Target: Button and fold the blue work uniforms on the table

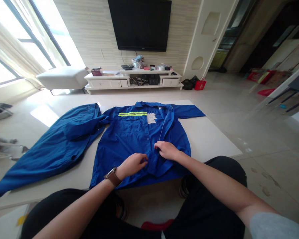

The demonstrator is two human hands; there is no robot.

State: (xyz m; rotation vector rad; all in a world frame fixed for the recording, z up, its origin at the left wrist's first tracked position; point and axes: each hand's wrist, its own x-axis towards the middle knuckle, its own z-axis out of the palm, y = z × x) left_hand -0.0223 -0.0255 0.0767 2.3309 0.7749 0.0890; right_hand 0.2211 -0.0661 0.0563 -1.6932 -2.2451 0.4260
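Head view, right hand (pixel 167 150) pinching blue shirt (pixel 129 141), boxes (pixel 153 79) in cabinet (pixel 112 83).

A blue button-front work shirt (pixel 124 142) lies spread front-up on a white table (pixel 209 136), collar at the far edge. Its front is open, slightly rumpled; a yellow-green striped band crosses one chest side above a pocket, ending beside a whitish patch.

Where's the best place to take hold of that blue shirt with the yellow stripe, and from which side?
Probably the folded-back front edge of the blue shirt, coming from above and the right: that panel looks loose and turned outward, offering a free edge to pinch, while the striped side lies flatter.
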